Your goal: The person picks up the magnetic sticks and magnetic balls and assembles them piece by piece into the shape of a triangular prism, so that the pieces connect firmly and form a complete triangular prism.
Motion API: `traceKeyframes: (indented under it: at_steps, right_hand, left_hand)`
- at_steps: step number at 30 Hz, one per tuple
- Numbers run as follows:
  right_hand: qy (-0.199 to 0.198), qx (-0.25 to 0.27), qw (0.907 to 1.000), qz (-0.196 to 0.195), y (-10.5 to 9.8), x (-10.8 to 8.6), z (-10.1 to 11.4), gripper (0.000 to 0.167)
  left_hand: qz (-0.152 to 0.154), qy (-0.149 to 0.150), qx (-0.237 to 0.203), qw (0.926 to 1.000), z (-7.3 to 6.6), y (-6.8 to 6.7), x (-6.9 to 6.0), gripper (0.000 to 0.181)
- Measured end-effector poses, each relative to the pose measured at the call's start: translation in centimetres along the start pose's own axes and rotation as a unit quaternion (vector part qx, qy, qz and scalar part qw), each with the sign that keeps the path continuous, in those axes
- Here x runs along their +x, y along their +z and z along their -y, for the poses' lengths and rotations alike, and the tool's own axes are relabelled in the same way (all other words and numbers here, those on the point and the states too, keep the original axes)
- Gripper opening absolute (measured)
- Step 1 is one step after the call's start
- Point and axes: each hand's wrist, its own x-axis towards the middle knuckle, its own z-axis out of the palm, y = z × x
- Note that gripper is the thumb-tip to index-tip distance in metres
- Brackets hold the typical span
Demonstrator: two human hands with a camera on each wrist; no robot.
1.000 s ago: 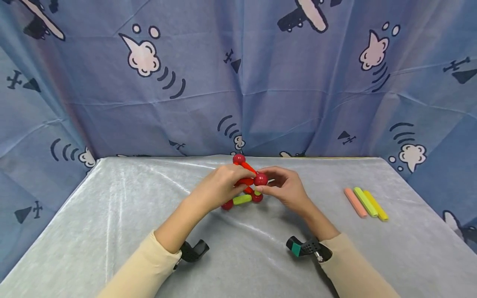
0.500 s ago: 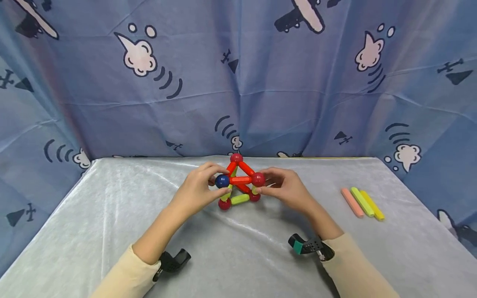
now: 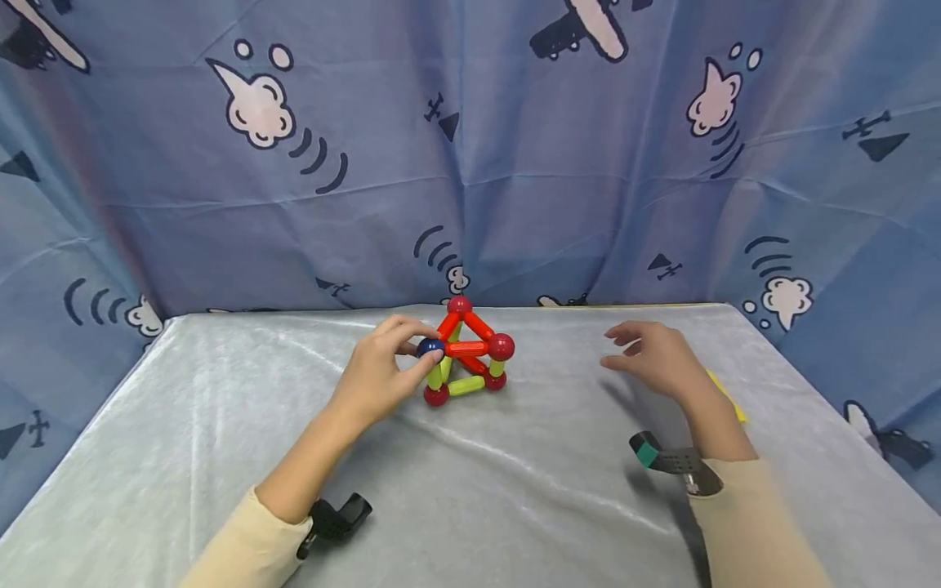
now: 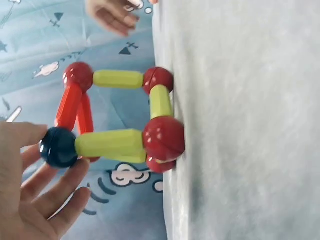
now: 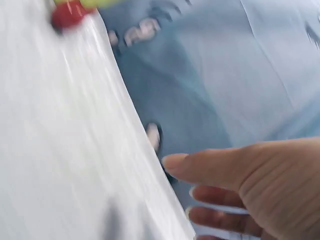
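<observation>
A prism-shaped frame of magnetic sticks and balls stands on the cloth-covered table. Red sticks (image 3: 467, 349) form its upper triangle. Yellow-green sticks (image 4: 112, 144) run upright between the levels. My left hand (image 3: 378, 371) pinches the blue ball (image 4: 59, 147) at the frame's upper left corner between thumb and fingers. A red ball (image 3: 501, 347) marks the upper right corner, and another red ball (image 3: 459, 305) the back one. Well to the right of the frame, my right hand (image 3: 662, 359) is raised over the table, fingers loosely bent, holding nothing.
A yellow stick (image 3: 728, 396) lies at the right, partly hidden behind the right wrist. The pale cloth (image 3: 515, 498) covering the table has soft creases. A blue patterned curtain (image 3: 544, 188) hangs along the back edge.
My left hand has shifted left, uncovering the blue ball, and pinches it. My right hand has let go of the red corner ball and moved right, now hiding the loose orange and green sticks.
</observation>
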Motion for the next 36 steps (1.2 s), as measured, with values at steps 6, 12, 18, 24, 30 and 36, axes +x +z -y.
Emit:
traceKeyframes:
  at_steps: [6, 12, 18, 24, 30, 36]
  right_hand:
    - [0.039, -0.017, 0.999, -0.014, -1.3, -0.8, -4.3, 0.057]
    - [0.106, -0.053, 0.9925, 0.03, -1.9, -1.3, -6.0, 0.066]
    - [0.066, -0.063, 0.9946, 0.049, -0.8, -0.8, -5.4, 0.046]
    - [-0.019, 0.006, 0.9997, -0.011, -0.5, -0.4, -2.4, 0.034]
    - [-0.118, 0.13, 0.9819, -0.07, -0.1, -0.5, 4.3, 0.031]
    - [-0.225, 0.205, 0.9502, -0.067, 2.0, -1.1, 9.9, 0.027]
  left_hand:
    - [0.022, 0.015, -0.012, 0.9996, 0.2, -0.7, 0.1, 0.023]
    - [0.032, 0.016, -0.015, 0.9992, 0.4, -0.7, -0.1, 0.024]
    - [0.029, 0.009, -0.018, 0.9994, 0.4, -0.5, -0.2, 0.024]
    - [0.034, 0.005, -0.021, 0.9992, 0.2, -0.4, 0.0, 0.025]
    - [0.033, 0.003, -0.021, 0.9992, 0.2, -0.3, 0.0, 0.025]
    - [0.033, 0.001, -0.027, 0.9991, 0.3, -0.3, 0.0, 0.026]
